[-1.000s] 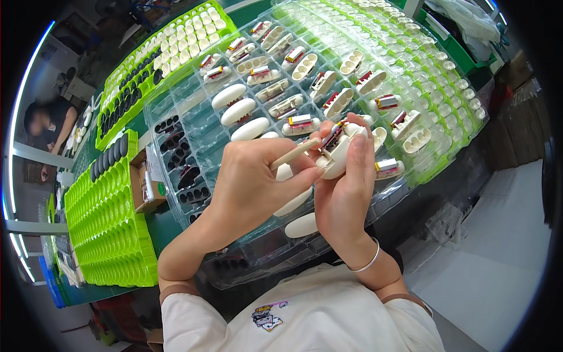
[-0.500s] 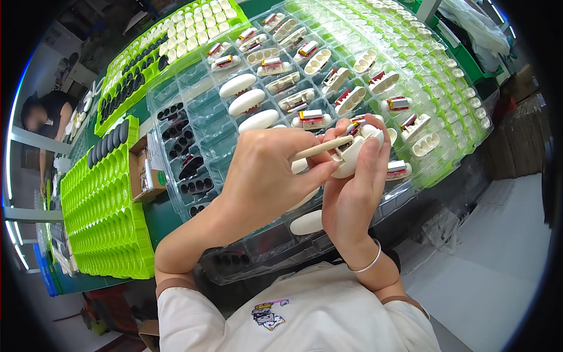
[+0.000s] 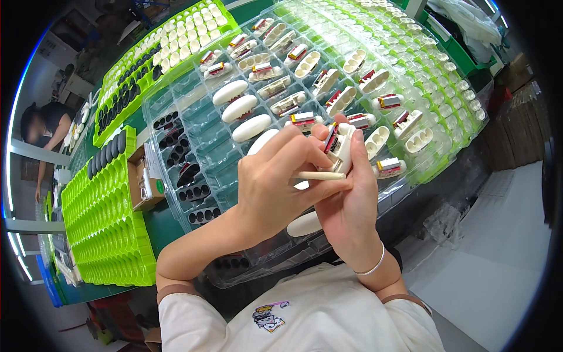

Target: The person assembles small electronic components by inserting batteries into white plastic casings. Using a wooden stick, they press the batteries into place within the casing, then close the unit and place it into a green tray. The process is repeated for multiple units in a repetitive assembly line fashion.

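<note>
Between my two hands is a small white oval casing [image 3: 342,158] with a silver, red and yellow battery-like part [image 3: 331,138] in it. My right hand [image 3: 350,202], with a bangle on its wrist, is closed around the casing from the right and below. In my left hand [image 3: 278,176], a pale, thin wooden stick [image 3: 319,175] is pinched between thumb and fingers; its tip lies by the casing's lower edge. My left fingertips are also close to the battery-like part, and whether they touch it is hard to see. Under my hands lies a clear compartment tray [image 3: 220,182].
The tray carries several white casings [image 3: 252,128], parts with red-and-silver pieces, and black pieces [image 3: 194,192]. Green moulded trays [image 3: 105,234] stand left; clear cups [image 3: 434,88] fill the right. A small open carton [image 3: 141,185] sits between. Another person [image 3: 47,129] is at far left.
The stick's tip has dropped from the casing's top opening to its lower edge. The casing has turned in my right hand, exposing more of the battery-like part. My left fingers have moved closer to it.
</note>
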`<state>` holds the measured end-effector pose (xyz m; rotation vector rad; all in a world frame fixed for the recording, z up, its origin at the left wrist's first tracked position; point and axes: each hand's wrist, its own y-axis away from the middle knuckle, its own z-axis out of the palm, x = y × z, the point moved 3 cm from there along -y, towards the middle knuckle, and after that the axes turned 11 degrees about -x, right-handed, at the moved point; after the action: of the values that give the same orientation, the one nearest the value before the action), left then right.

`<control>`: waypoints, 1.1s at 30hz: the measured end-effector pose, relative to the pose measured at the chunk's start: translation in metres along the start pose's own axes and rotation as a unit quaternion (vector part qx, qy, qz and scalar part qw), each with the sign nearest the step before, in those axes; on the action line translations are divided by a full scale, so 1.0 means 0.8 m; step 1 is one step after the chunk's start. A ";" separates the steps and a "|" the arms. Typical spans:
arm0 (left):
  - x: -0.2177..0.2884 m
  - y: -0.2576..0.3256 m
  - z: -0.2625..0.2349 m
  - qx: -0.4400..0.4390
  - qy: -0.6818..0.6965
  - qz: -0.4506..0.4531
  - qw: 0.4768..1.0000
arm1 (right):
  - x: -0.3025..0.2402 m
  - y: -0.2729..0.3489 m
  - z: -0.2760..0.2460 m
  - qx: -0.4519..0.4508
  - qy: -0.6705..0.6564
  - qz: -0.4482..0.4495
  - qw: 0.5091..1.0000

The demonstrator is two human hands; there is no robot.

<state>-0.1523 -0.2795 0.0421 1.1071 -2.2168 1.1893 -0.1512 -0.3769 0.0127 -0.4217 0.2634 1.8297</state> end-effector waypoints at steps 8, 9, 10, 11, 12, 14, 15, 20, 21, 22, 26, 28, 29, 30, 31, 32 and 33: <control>-0.007 0.001 0.001 0.020 -0.025 -0.004 0.999 | 0.005 0.001 0.003 0.009 -0.050 0.030 0.998; -0.009 0.000 0.001 0.028 -0.013 -0.008 0.999 | 0.006 0.001 0.003 0.008 -0.050 0.033 0.998; -0.009 0.001 0.001 0.033 -0.016 -0.033 0.999 | 0.006 0.001 0.004 0.015 -0.052 0.031 0.998; -0.007 0.002 0.001 0.038 -0.019 -0.057 0.997 | 0.006 0.000 0.008 0.022 -0.054 0.028 0.998; -0.005 0.002 0.002 0.043 -0.021 -0.080 0.996 | 0.005 -0.001 0.010 0.029 -0.056 0.025 0.998; 0.001 -0.004 -0.003 0.014 0.018 -0.090 0.996 | 0.005 -0.003 0.005 0.032 -0.076 0.011 0.997; 0.004 -0.007 -0.006 -0.006 0.033 -0.094 0.995 | 0.001 -0.006 0.002 0.035 -0.083 -0.001 0.996; 0.022 0.001 -0.001 -0.151 0.039 -0.107 0.982 | -0.030 -0.018 0.012 0.002 -0.070 -0.134 0.989; 0.029 0.009 0.009 -0.166 0.028 -0.102 0.980 | -0.033 -0.015 0.016 -0.010 -0.046 -0.152 0.987; 0.033 0.013 0.016 -0.181 0.017 -0.098 0.978 | -0.035 -0.013 0.021 -0.021 -0.021 -0.170 0.985; 0.036 0.019 0.020 -0.175 -0.003 -0.083 0.981 | -0.038 -0.009 0.022 -0.013 0.018 -0.205 0.979; 0.038 0.017 0.021 -0.176 -0.008 -0.079 0.981 | -0.038 -0.008 0.022 -0.013 0.022 -0.214 0.977; 0.037 0.017 0.021 -0.175 -0.006 -0.077 0.982 | -0.037 -0.008 0.023 -0.013 0.024 -0.218 0.976; 0.037 0.018 0.022 -0.173 -0.004 -0.075 0.982 | -0.037 -0.007 0.024 -0.014 0.039 -0.220 0.975; 0.037 0.018 0.022 -0.172 -0.002 -0.073 0.982 | -0.037 -0.006 0.026 -0.016 0.054 -0.223 0.973; 0.037 0.018 0.021 -0.177 -0.003 -0.073 0.982 | -0.036 -0.005 0.028 -0.018 0.069 -0.225 0.972; 0.037 0.019 0.020 -0.180 -0.004 -0.074 0.981 | -0.036 -0.004 0.029 -0.015 0.069 -0.225 0.972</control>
<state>-0.1818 -0.3012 0.0447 1.1001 -2.1979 0.6868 -0.1442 -0.3920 0.0457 -0.5807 0.2157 1.3639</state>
